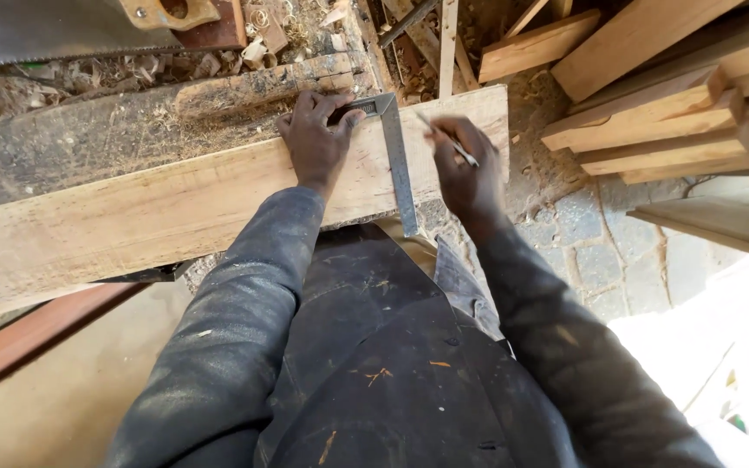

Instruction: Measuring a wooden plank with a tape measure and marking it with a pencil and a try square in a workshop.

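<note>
A long pale wooden plank (pixel 132 212) lies across a dusty workbench (pixel 88 130). A metal try square (pixel 399 165) rests across the plank near its right end, blade pointing toward me. My left hand (pixel 315 139) presses down on the square's stock at the plank's far edge. My right hand (pixel 465 169) holds a pencil (pixel 448 139) just right of the blade, tip near the plank's surface. Dark dusty sleeves cover both of my arms.
A hand saw (pixel 71 26) with a wooden handle lies at the back left among wood shavings. Stacked timber boards (pixel 678 95) fill the upper right. Stone paving (pixel 600 251) shows below them. A brown board (pixel 36 334) runs along the lower left.
</note>
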